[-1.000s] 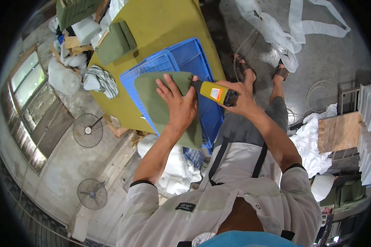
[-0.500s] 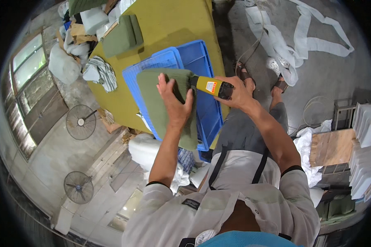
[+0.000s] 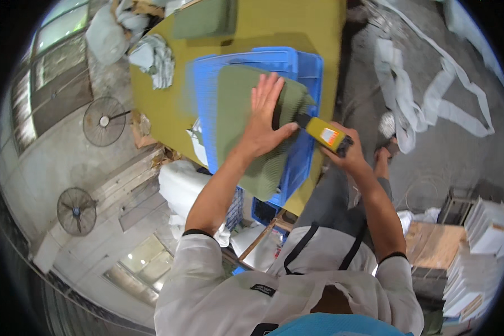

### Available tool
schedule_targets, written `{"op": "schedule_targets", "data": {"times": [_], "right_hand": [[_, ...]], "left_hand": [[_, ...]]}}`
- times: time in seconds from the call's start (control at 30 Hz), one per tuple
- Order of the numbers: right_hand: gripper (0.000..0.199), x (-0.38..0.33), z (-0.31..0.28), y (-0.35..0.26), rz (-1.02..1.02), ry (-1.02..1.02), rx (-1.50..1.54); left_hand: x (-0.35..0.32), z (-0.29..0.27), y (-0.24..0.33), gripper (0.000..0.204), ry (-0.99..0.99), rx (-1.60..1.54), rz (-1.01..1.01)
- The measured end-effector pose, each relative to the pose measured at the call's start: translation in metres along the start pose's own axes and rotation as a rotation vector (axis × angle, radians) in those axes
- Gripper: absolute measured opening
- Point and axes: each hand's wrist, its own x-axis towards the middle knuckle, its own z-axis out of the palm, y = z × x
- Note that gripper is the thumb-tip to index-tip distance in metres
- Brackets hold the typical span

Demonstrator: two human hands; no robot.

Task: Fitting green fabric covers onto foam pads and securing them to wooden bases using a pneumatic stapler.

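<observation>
**Steady now: palm flat, tool low on the green cloth**

Here, in the head view, my left hand lies spread and flat on the olive-green folded fabric piece, fingers splayed wide, gripping nothing, only pressing. The fabric rests on the upturned blue ribbed plastic crate, which sits near the right edge of the yellow-green table; the cloth's near end hangs over the crate's near edge toward me. My right hand is closed around the small yellow handheld tool with a black tip, and that tip sits at the fabric's right edge, just beside my left thumb.

To do this well, I judge I should keep the left palm pressing evenly so the cloth cannot creep on the ribs, hold the tool low and level, and keep my thumb out of its path.

What I cannot make out: whether the black tip actually touches the cloth or passes under it, and what kind of tool it is. My right fingers are mostly hidden behind the tool body. The overhanging end of the fabric is blurred. Another folded green piece lies at the table's far edge, partly cut off by the rim.
</observation>
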Motion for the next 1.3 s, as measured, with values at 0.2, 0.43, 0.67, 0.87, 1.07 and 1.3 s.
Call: {"op": "schedule_targets", "data": {"times": [0.2, 0.43, 0.67, 0.87, 1.07, 1.3], "right_hand": [[0.035, -0.001, 0.009, -0.003, -0.098, 0.060, -0.260], [0.047, -0.009, 0.010, 0.044, 0.147, 0.047, -0.349], [0.044, -0.006, 0.002, 0.056, -0.068, 0.044, -0.341], [0.041, -0.011, 0.009, 0.043, -0.138, 0.036, -0.219], [0.043, -0.023, 0.021, 0.031, -0.052, -0.125, -0.057], [0.042, -0.050, 0.038, 0.035, 0.002, -0.123, -0.054]], "left_hand": [[-0.045, -0.055, -0.127, 0.066, 0.161, -0.042, -0.264], [-0.080, 0.002, -0.106, 0.063, 0.281, 0.188, -0.170], [-0.091, 0.045, -0.032, 0.054, 0.104, 0.440, -0.043], [-0.097, 0.051, -0.017, 0.057, 0.000, 0.451, 0.018], [-0.097, 0.060, -0.014, 0.043, 0.053, 0.430, 0.030], [-0.118, -0.002, -0.067, 0.058, 0.125, -0.262, -0.148]]}}
